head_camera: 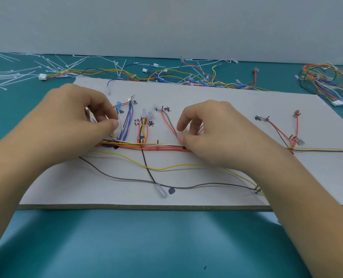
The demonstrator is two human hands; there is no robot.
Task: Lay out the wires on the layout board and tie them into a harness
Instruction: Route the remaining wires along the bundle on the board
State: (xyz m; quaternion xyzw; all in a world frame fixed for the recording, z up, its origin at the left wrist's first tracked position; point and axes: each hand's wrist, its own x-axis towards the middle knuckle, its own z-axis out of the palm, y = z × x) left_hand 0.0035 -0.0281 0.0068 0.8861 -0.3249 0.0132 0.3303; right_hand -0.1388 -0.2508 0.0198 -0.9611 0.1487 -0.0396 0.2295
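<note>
Lying across the middle of the grey layout board point(206, 97), the wire bundle point(150, 146) is pinched by both curled grips: the left grip point(72, 125) at its nine o'clock end, beside the blue wires point(126, 121), the right grip point(216, 133) toward three o'clock. Spare wires point(196, 82) are heaped on the bench point(126, 247) at twelve o'clock.

Matt grey cardboard layout board point(206, 97); glossy plastic-sheathed wires point(146, 146).

The left hand point(72, 121) and right hand point(218, 135) are both showing bare, forearms uncovered too, with 2 thumbnails looking short and plain.
</note>
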